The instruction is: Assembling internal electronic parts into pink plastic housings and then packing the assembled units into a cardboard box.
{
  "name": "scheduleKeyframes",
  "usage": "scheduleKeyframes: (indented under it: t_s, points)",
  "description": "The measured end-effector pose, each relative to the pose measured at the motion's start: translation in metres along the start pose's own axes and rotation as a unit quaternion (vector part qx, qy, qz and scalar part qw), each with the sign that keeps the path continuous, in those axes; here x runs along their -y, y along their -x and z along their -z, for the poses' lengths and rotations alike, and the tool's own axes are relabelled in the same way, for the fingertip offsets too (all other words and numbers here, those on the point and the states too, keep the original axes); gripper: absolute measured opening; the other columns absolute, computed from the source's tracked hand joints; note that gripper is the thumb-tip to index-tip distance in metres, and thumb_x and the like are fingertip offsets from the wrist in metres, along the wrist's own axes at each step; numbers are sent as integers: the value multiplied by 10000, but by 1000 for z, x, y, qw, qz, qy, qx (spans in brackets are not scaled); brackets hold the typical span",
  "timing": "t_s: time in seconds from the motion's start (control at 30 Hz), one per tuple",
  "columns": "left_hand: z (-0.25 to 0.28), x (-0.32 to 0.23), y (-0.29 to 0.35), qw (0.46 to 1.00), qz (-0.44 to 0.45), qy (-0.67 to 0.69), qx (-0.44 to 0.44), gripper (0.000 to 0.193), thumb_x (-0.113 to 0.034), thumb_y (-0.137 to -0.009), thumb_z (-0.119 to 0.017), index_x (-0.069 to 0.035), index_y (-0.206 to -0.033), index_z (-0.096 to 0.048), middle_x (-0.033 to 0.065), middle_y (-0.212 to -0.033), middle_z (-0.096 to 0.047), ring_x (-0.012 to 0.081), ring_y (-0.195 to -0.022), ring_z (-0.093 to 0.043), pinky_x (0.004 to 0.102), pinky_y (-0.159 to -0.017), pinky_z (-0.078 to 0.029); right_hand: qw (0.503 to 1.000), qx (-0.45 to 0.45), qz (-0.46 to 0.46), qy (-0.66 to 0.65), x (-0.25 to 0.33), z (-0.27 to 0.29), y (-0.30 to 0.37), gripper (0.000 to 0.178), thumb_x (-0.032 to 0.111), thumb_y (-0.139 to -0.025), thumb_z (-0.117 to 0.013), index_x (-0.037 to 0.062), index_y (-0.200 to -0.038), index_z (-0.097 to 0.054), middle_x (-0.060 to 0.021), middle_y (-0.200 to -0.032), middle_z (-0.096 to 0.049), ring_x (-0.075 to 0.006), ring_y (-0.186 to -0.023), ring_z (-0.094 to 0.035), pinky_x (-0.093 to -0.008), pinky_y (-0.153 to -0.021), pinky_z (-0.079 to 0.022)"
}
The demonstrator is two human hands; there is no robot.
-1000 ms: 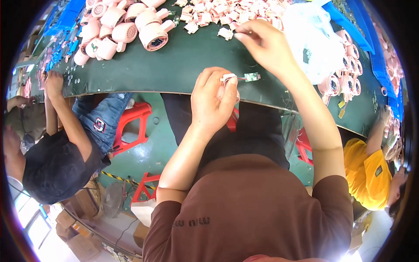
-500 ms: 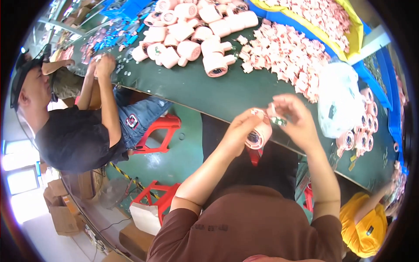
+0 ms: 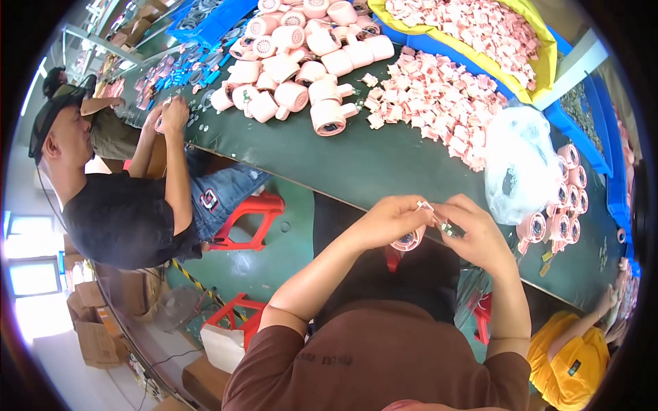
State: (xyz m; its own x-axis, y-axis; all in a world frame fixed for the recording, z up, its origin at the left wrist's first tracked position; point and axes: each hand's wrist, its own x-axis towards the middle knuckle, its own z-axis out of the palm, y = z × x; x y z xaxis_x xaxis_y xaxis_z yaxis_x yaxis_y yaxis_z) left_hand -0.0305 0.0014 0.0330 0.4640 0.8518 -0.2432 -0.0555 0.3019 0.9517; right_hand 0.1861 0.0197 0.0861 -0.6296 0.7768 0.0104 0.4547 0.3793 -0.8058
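My left hand (image 3: 389,222) is closed around a pink hair dryer housing (image 3: 409,240), its round open end facing me at the table's near edge. A small whitish-pink piece (image 3: 424,206) shows at the left fingertips. Close beside it, my right hand (image 3: 481,234) pinches a small green circuit board (image 3: 447,229) between thumb and fingers. The fingertips of both hands nearly meet over the housing, and they partly hide what lies between them.
Many pink housings (image 3: 291,99) are heaped on the green table (image 3: 274,147), beside a pile of small pink parts (image 3: 439,96). A clear plastic bag (image 3: 521,164) and stacked housings (image 3: 561,226) stand to the right. A co-worker (image 3: 123,212) sits at the left, near a red stool (image 3: 250,219).
My right hand has come down and in toward the left, its raised fingers now curled. The circuit board has moved lower, and both hands sit lower in the view.
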Motion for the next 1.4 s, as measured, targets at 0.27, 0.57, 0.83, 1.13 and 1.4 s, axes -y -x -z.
scheduleKeyframes:
  t_s: [0.27,0.57,0.83,1.13,1.4]
  points:
    - [-8,18,-8,897,-220,-174,-340,148,-119,-945,-609,24,-983,-623,145,-895,-638,282,-816,-597,377,-766,-460,889,-150,-117,-415,-26,-20,11,257,-20,-916,-622,-8,-1169,-579,-54,-1066,-635,-99,-984,-611,-273,-865,-515]
    - [-16,14,-9,821,-270,-394,-312,187,-100,-917,-581,-22,-1074,-645,146,-1053,-634,319,-920,-576,400,-824,-449,900,-238,-41,-364,-4,-69,-12,293,27,-920,-655,-12,-1209,-631,-74,-1100,-690,-133,-1012,-660,-296,-921,-520]
    - [-14,14,-5,812,-285,-417,-292,222,-101,-911,-498,-16,-1064,-634,133,-1050,-641,310,-938,-581,405,-837,-428,889,-256,-28,-378,-9,-83,-15,336,4,-915,-654,-10,-1249,-625,-85,-1118,-691,-151,-1040,-659,-300,-939,-518]
    - [-16,21,-12,788,-325,-407,-328,232,-158,-913,-477,-21,-1012,-636,102,-1024,-661,286,-930,-602,397,-819,-417,912,-350,-8,-213,-8,-102,-22,378,-13,-843,-719,19,-1216,-660,-88,-1039,-695,-169,-922,-650,-281,-829,-518]
    - [-8,25,-20,782,-344,-430,-292,257,-206,-874,-550,-25,-1036,-635,160,-1037,-637,335,-904,-574,416,-817,-432,898,-403,10,-174,-10,-101,-24,296,-29,-828,-699,44,-1115,-696,-61,-962,-702,-214,-846,-628,-314,-795,-484]
